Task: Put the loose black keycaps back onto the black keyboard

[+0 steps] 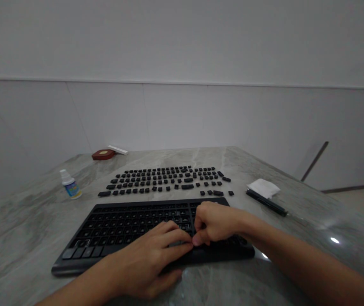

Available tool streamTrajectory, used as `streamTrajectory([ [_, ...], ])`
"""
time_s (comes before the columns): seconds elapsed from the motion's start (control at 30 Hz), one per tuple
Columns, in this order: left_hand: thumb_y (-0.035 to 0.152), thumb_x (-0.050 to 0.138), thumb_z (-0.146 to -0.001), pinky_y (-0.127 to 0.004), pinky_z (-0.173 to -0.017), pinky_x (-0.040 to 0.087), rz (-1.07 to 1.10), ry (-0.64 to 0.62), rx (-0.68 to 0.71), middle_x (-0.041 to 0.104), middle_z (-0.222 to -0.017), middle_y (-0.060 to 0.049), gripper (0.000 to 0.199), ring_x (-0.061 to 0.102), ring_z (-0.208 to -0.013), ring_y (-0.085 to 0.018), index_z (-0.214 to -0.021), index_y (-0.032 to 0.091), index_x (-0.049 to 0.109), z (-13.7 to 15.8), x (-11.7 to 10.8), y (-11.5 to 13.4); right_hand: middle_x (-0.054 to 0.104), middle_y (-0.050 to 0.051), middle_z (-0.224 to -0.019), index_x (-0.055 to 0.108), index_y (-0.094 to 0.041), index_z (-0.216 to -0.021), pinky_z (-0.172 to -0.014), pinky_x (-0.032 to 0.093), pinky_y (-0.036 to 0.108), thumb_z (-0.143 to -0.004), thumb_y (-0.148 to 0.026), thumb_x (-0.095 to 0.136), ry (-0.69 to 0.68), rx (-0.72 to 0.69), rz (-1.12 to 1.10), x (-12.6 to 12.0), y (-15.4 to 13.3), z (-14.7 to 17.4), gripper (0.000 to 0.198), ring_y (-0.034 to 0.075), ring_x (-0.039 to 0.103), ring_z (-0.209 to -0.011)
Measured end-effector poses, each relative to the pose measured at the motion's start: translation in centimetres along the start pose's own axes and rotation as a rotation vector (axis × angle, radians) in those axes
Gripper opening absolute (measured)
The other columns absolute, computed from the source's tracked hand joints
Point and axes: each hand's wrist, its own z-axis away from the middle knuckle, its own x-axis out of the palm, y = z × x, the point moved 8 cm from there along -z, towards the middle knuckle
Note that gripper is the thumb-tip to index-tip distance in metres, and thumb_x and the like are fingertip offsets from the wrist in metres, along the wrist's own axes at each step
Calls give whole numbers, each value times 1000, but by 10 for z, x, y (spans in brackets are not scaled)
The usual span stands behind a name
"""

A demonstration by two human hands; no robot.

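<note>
A black keyboard (118,229) lies in front of me, most of its keycaps off and the key sockets bare. A few grey keycaps (83,252) sit in its lower left corner. My left hand (150,259) rests over the front middle of the keyboard with its fingers stretched out to the right. Their tips meet my right hand (212,223), which is closed in a pinch at the keyboard's lower right part. Whatever it pinches is hidden by the fingers. Beyond the keyboard, loose black keycaps (187,186) are laid out in rows.
A small white spray bottle with a blue label (71,185) stands at the left. Behind it are a reddish-brown case (103,154) and a white strip (117,149). On the right, a folded white cloth (263,188) touches a dark slim tool (266,202). A pale wall borders the marbled table (35,238).
</note>
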Motion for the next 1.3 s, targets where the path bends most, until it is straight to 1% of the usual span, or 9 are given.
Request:
streamTrajectory([
  [0.2, 8, 58, -84, -44, -103, 48, 16, 45, 27, 59, -129, -10, 52, 53, -115, -27, -135, 21, 53, 0, -2, 0, 62, -4, -53, 76, -17, -67, -49, 35, 18, -79, -34, 75, -18, -6, -41, 1, 4, -1, 21, 8, 53, -51],
  [0.43, 7, 59, -83, -43, -101, 49, 7, 44, 22, 58, -130, -9, 53, 53, -113, -26, -134, 20, 53, 2, 0, -2, 60, -4, -53, 76, -16, -67, -50, 35, 19, -74, -40, 79, -24, 11, -37, 2, 7, -1, 25, 9, 53, -52],
  [0.8, 8, 57, -85, -45, -103, 48, -28, 52, 18, 58, -130, -10, 54, 53, -114, -26, -137, 18, 51, 3, 1, -3, 56, -5, -51, 72, -15, -63, -47, 33, 19, -79, -31, 73, -22, -10, -71, 0, 3, 1, 23, 7, 48, -48],
  [0.87, 7, 57, -86, -44, -102, 49, -24, 56, 20, 58, -130, -10, 52, 54, -114, -25, -136, 18, 52, 3, 1, -3, 56, -5, -53, 72, -15, -67, -48, 34, 18, -77, -29, 74, -11, -32, -99, -1, 3, 1, 18, 7, 49, -50],
  [0.93, 7, 57, -85, -43, -101, 50, -18, 69, 25, 59, -129, -10, 50, 54, -113, -25, -134, 18, 53, 3, 1, -4, 57, -7, -58, 73, -15, -76, -50, 35, 17, -72, -26, 80, 3, -58, -135, -1, 3, 1, 14, 7, 51, -53],
  [1.03, 6, 57, -85, -42, -99, 51, -13, 90, 26, 60, -126, -10, 47, 55, -112, -25, -131, 18, 56, 3, -1, -4, 58, -9, -61, 73, -17, -89, -51, 36, 17, -65, -23, 85, 10, -94, -139, -1, -1, 2, 28, 7, 52, -53],
  [1.07, 7, 57, -85, -42, -99, 52, -13, 89, 23, 60, -126, -10, 47, 56, -111, -25, -130, 18, 56, 3, -1, -5, 58, -9, -62, 72, -17, -91, -52, 37, 17, -65, -23, 85, 11, -104, -130, -1, -3, 3, 29, 7, 52, -53],
  [1.17, 6, 57, -85, -41, -98, 52, -14, 81, 22, 60, -126, -10, 46, 56, -111, -24, -129, 17, 57, 3, -1, -5, 59, -8, -63, 72, -16, -89, -53, 38, 17, -70, -26, 83, 10, -124, -118, 0, -7, 3, 24, 7, 53, -54],
  [1.3, 7, 59, -85, -41, -100, 51, -8, 83, 14, 60, -126, -10, 48, 56, -112, -24, -132, 17, 54, 3, 0, -6, 59, -7, -64, 71, -15, -86, -53, 38, 17, -69, -27, 82, 4, -113, -113, 0, -7, 3, 23, 7, 53, -53],
])
